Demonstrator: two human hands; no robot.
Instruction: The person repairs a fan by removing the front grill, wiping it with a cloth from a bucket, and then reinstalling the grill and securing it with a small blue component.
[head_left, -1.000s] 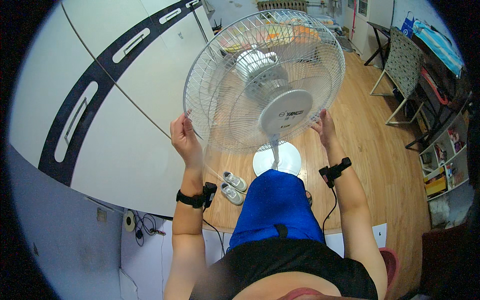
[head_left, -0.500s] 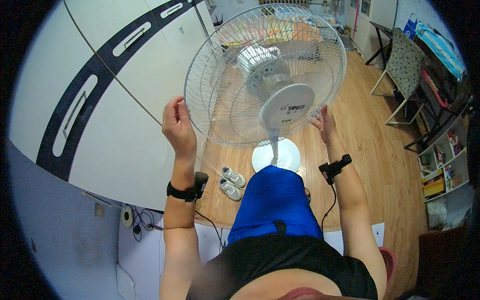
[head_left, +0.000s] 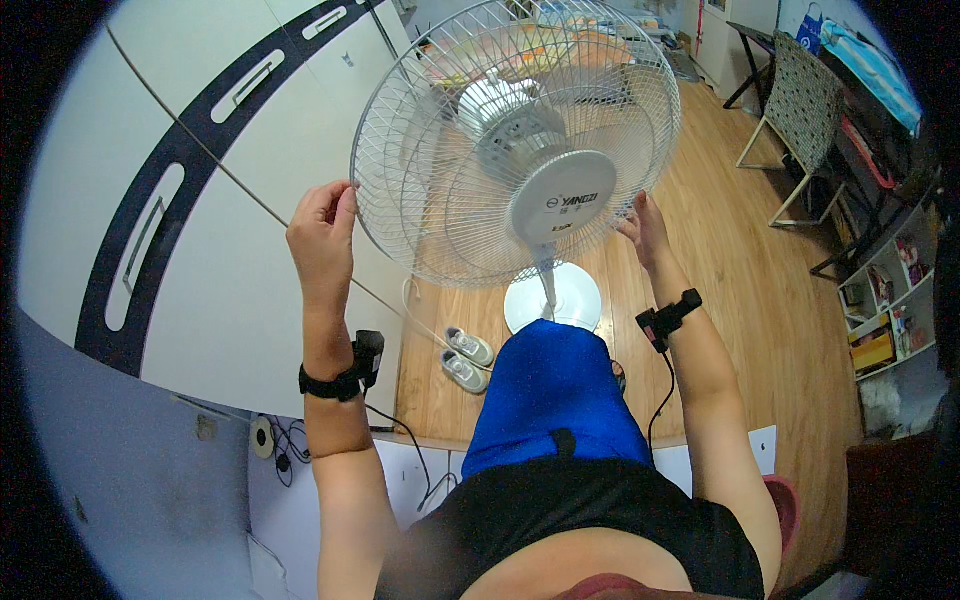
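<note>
A standing fan with a round wire grille (head_left: 440, 225), a white centre disc and a white round base (head_left: 575, 300) stands before me. At the grille's left rim is my left hand (head_left: 325, 225), its fingers curled and thumb and fingertips pinched together. What lies between them, if anything, is too small to tell. My right hand (head_left: 650, 230) holds the grille's lower right edge, thumb up and fingers partly behind the wires. Black straps with small devices sit on both wrists.
White cabinet doors (head_left: 270, 240) with a dark curved band rise at left. A pair of light shoes (head_left: 465, 360) lies on the wooden floor beside the fan base. A patterned folding chair (head_left: 805, 100) and a small shelf (head_left: 890, 300) stand at right. Cables (head_left: 288, 440) hang at lower left.
My left hand has shifted left and slightly outward from the rim, its fingertips now pinched at the edge. The right hand stays at the grille's lower right; the fan appears a little further left and up.
</note>
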